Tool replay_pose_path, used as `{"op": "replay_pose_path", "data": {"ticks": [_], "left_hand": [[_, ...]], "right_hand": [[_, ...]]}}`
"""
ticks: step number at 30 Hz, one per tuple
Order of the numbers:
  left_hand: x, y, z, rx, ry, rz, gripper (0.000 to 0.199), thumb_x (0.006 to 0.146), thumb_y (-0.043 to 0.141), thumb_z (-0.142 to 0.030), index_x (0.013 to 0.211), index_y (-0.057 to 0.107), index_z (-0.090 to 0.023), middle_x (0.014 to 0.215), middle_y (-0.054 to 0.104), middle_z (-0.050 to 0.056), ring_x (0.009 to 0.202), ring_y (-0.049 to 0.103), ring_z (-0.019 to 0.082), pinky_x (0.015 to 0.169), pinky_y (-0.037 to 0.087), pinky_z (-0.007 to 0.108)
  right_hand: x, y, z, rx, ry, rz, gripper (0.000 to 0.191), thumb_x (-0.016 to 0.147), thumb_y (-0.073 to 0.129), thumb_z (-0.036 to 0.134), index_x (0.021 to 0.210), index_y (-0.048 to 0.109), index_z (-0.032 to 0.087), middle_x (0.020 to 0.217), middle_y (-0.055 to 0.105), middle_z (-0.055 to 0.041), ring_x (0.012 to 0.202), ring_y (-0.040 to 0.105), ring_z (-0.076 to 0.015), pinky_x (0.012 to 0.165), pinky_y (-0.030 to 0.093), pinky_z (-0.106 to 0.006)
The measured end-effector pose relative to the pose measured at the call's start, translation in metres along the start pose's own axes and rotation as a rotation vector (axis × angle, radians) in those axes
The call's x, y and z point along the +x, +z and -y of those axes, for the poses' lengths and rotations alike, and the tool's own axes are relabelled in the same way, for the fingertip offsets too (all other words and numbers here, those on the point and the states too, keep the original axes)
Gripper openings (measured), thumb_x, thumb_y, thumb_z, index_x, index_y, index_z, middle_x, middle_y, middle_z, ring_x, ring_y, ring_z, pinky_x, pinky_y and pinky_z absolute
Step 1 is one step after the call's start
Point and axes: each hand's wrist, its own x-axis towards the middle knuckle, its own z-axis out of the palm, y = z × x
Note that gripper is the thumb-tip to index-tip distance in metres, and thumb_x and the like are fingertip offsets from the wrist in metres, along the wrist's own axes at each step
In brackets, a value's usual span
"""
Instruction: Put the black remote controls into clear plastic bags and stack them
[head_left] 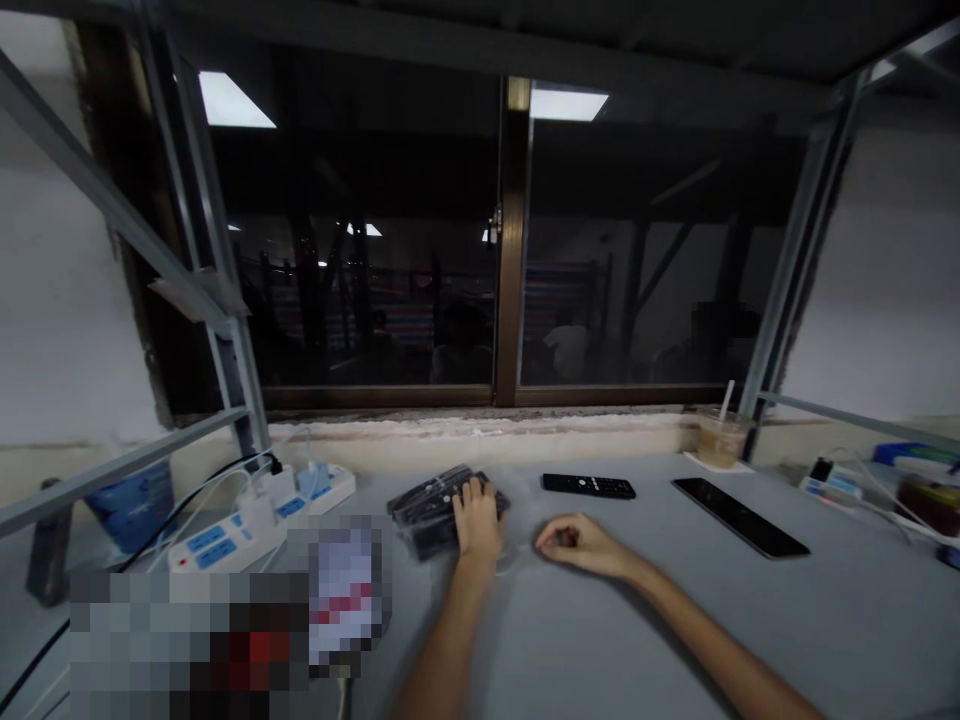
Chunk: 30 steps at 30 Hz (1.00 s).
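The dark bundle in clear wrapping [420,520] lies on the grey table [577,650], in front of the window, with pale marks like buttons showing through its film. The left hand [478,525] rests across its right part, fingers spread and bent over the top; whether they grip or merely press, I can't tell from here. To the right and clear of the bundle, the right hand [589,548] is low over the table, thumb and fingers loosely curled; I can't make out whether anything thin is caught between them.

The step in hand seems to be handling or steadying the wrapped bundle, with the left hand doing the contact work. To bring both hands to bear, the right would need to reach left and uncurl around the wrapping while the left keeps it from sliding.

Beyond the right hand lies a black remote control [589,487], with a flat dark device [739,517] farther right and a drink cup [720,442] behind that. Left of the bundle sits a loaded power strip [336,488].
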Motion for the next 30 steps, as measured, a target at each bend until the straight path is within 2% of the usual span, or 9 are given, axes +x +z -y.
{"op": "replay_pose_path", "data": {"ticks": [3, 5, 10, 12, 14, 20, 25, 30], "left_hand": [[-0.002, 0.004, -0.001, 0.004, -0.048, -0.001, 0.038, 0.074, 0.057, -0.031, 0.109, 0.055, -0.017, 0.114, 0.051, 0.012, 0.112, 0.041, 0.026, 0.096, 0.028, 0.041], [-0.003, 0.006, 0.000, 0.009, -0.087, 0.005, 0.039, 0.074, 0.056, -0.033, 0.109, 0.055, -0.016, 0.116, 0.050, 0.013, 0.114, 0.040, 0.027, 0.097, 0.026, 0.041], [-0.004, 0.008, 0.003, -0.001, -0.151, 0.006, 0.044, 0.076, 0.053, -0.035, 0.117, 0.051, -0.016, 0.122, 0.047, 0.016, 0.115, 0.040, 0.029, 0.095, 0.029, 0.041], [-0.005, 0.007, 0.003, 0.008, -0.161, 0.011, 0.046, 0.078, 0.051, -0.034, 0.120, 0.049, -0.016, 0.126, 0.045, 0.016, 0.118, 0.038, 0.029, 0.096, 0.028, 0.042], [-0.006, 0.007, 0.002, 0.024, -0.151, 0.026, 0.045, 0.079, 0.050, -0.034, 0.120, 0.050, -0.016, 0.127, 0.045, 0.017, 0.120, 0.037, 0.030, 0.097, 0.027, 0.043], [-0.005, 0.009, 0.002, 0.042, -0.104, 0.081, 0.044, 0.081, 0.048, -0.033, 0.120, 0.051, -0.013, 0.128, 0.045, 0.018, 0.123, 0.034, 0.030, 0.099, 0.025, 0.043], [-0.001, 0.001, -0.004, -0.014, -0.044, -0.058, 0.042, 0.080, 0.051, -0.030, 0.120, 0.049, -0.022, 0.118, 0.049, 0.012, 0.111, 0.045, 0.026, 0.094, 0.031, 0.038], [0.001, -0.007, -0.016, -0.142, 0.154, -0.097, 0.040, 0.078, 0.053, -0.029, 0.118, 0.048, -0.027, 0.108, 0.049, 0.006, 0.094, 0.053, 0.019, 0.086, 0.038, 0.029]], "right_hand": [[0.001, -0.003, 0.001, 0.107, 0.013, -0.028, 0.028, 0.069, 0.061, 0.039, 0.079, 0.068, 0.014, 0.066, 0.059, -0.0026, 0.050, 0.043, -0.0071, 0.046, 0.031, -0.021], [0.002, -0.010, 0.001, 0.198, 0.033, -0.104, 0.032, 0.068, 0.060, 0.043, 0.080, 0.067, 0.013, 0.061, 0.057, -0.0015, 0.046, 0.043, -0.0072, 0.043, 0.029, -0.021], [0.004, -0.033, 0.001, 0.387, 0.095, -0.510, 0.040, 0.062, 0.062, 0.049, 0.083, 0.066, 0.015, 0.065, 0.055, -0.0014, 0.043, 0.041, -0.0067, 0.039, 0.026, -0.021], [0.003, -0.040, 0.001, 0.435, 0.130, -0.620, 0.041, 0.060, 0.063, 0.048, 0.083, 0.066, 0.015, 0.064, 0.054, -0.0010, 0.043, 0.040, -0.0068, 0.039, 0.026, -0.022], [0.003, -0.043, -0.001, 0.469, 0.154, -0.677, 0.041, 0.059, 0.063, 0.047, 0.084, 0.066, 0.015, 0.061, 0.053, 0.0000, 0.043, 0.039, -0.0070, 0.039, 0.026, -0.022], [0.005, -0.046, -0.007, 0.482, 0.174, -0.707, 0.043, 0.057, 0.063, 0.045, 0.086, 0.066, 0.013, 0.059, 0.050, 0.0020, 0.042, 0.037, -0.0061, 0.040, 0.024, -0.022], [0.008, -0.043, -0.006, 0.450, 0.174, -0.688, 0.043, 0.057, 0.062, 0.046, 0.086, 0.066, 0.013, 0.059, 0.051, 0.0016, 0.041, 0.037, -0.0060, 0.040, 0.023, -0.022], [0.009, -0.037, 0.003, 0.397, 0.149, -0.655, 0.047, 0.062, 0.059, 0.047, 0.097, 0.063, 0.016, 0.067, 0.057, -0.0014, 0.045, 0.043, -0.0082, 0.039, 0.027, -0.021]]}}
